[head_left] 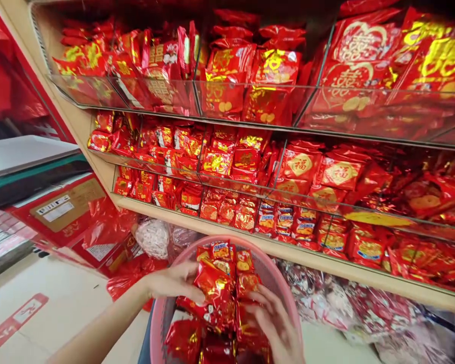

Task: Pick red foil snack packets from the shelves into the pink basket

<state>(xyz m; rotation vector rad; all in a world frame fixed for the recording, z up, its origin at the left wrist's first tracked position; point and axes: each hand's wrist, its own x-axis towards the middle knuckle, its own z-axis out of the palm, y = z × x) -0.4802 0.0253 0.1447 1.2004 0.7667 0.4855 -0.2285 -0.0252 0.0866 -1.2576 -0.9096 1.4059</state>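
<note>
Red, shiny snack packets with gold print fill a pink round basket (pixel 160 308) at the bottom middle of the head view. From the left, my left hand (pixel 176 283) reaches over the rim, thumb and fingers closed around the edge of a red packet (pixel 216 283). On the right side of the basket, my right hand (pixel 275 321) rests at the packets with its fingers apart and slightly bent; it is a little blurred. Smaller packets (pixel 220 248) with blue-and-white labels lie near the far rim. My right fingertips partly cover the packets under them.
Beyond the basket stands a wooden shelf (pixel 280 247) with clear fronts and several rows of red packets. Bagged goods (pixel 364 303) lie on the floor under it. A red carton (pixel 70 207) and red plastic bags (pixel 136 273) are at the left.
</note>
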